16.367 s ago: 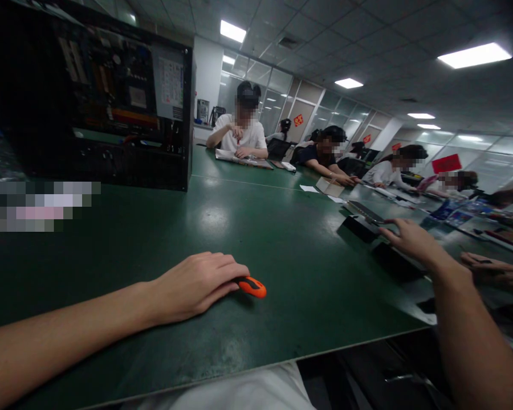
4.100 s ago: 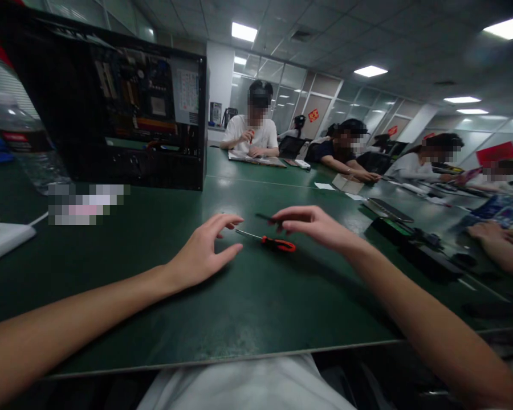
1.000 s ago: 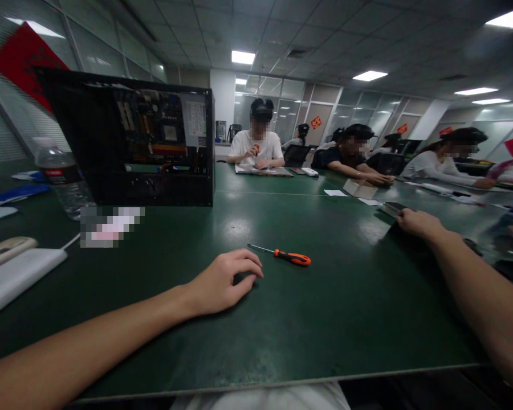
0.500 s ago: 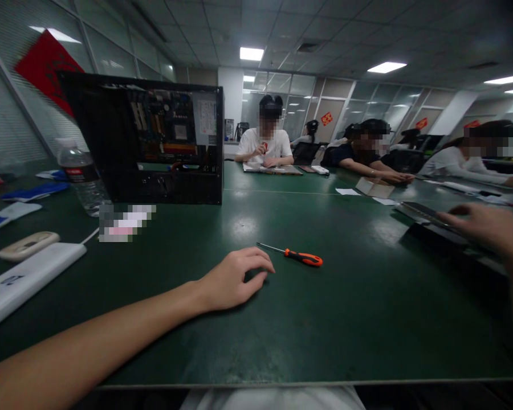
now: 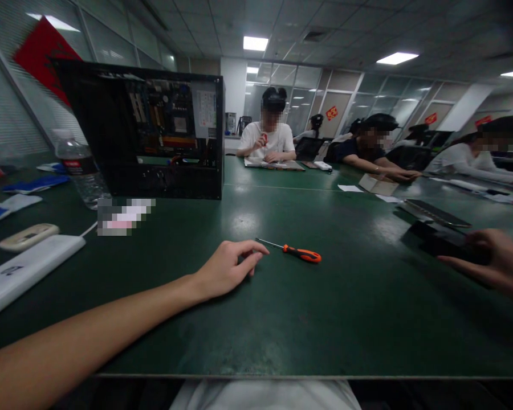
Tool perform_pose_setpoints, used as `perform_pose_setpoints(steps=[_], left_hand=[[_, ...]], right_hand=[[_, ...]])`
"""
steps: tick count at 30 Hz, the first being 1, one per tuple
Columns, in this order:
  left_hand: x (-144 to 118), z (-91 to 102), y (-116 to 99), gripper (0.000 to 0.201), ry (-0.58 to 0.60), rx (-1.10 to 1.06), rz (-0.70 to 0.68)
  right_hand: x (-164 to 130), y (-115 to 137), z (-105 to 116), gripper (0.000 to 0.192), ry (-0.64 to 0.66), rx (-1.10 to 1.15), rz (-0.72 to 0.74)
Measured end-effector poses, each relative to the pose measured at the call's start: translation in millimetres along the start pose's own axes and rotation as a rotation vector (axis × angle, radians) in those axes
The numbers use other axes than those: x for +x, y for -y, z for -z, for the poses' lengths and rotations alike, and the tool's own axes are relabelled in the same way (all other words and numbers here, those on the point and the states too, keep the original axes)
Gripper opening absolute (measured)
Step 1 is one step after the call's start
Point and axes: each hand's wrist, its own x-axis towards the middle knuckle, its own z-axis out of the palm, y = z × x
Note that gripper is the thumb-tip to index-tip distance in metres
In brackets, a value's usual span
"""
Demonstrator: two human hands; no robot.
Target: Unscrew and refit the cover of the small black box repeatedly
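Head: bottle (image 5: pixel 79 171) beside computer case (image 5: pixel 166 185), screwdriver (image 5: pixel 302 254) nearer.

Green table (image 5: pixel 256 330), slightly glossy. Screwdriver (image 5: pixel 302 253) lies mid-table (orange-black handle, tip pointing left). PC case (image 5: pixel 166 185) stands behind, open side showing, bottle (image 5: pixel 82 176) just beside it. White block (image 5: pixel 29 273) at left, small box (image 5: pixel 378 185) far right.

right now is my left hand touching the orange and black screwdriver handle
Apart: the head view shows green tabletop between the left hand and the screwdriver handle.
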Motion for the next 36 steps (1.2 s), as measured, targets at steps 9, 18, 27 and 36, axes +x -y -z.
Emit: perform_pose_setpoints(steps=[9, 18, 27, 36], left_hand=[[-2.3, 1.2, 3.3, 0.044, -0.039, -0.058, -0.162], [0.7, 0.6, -0.3, 0.041, 0.003, 0.103, -0.116], [0.4, 4.4, -11.8, 0.032, 0.062, 0.194, -0.079], [4.1, -4.5, -11.7, 0.030, 0.034, 0.110, -0.082]], right_hand=[[-61.2, 268.9, -13.9, 0.040, 0.431, 0.257, 0.966], [-45.1, 268.6, -54.6, 0.042, 0.347, 0.520, 1.021], [-1.2, 235.5, -46.0, 0.038, 0.527, 0.194, 0.928], [-3.2, 236.5, -30.4, 0.028, 0.425, 0.230, 0.888]])
